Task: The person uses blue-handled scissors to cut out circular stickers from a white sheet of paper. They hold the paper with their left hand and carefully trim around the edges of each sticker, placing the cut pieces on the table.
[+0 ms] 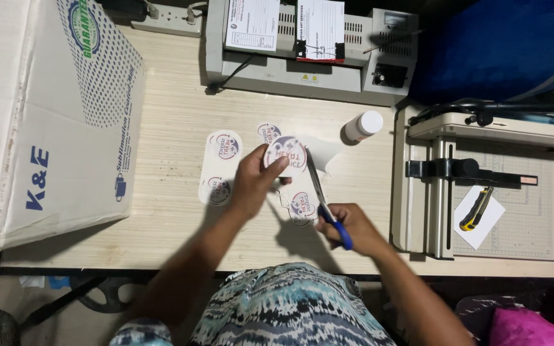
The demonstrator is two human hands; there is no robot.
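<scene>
My left hand [250, 184] holds up a round printed sticker sheet piece [285, 154] by its lower edge, above the wooden table [161, 128]. My right hand [352, 225] grips blue-handled scissors [322, 198], whose blades point up along the right edge of the held piece. A white strip with two round printed stickers [220, 168] lies on the table left of my left hand. Another cut round sticker [302, 205] lies between my hands, and one more [268, 132] lies just beyond the held piece.
A large white cardboard box [52, 122] fills the table's left side. A grey laminating machine [302, 64] stands at the back. A small white bottle [363, 125] lies near it. A paper cutter [488, 186] with a yellow utility knife [476, 209] sits at right.
</scene>
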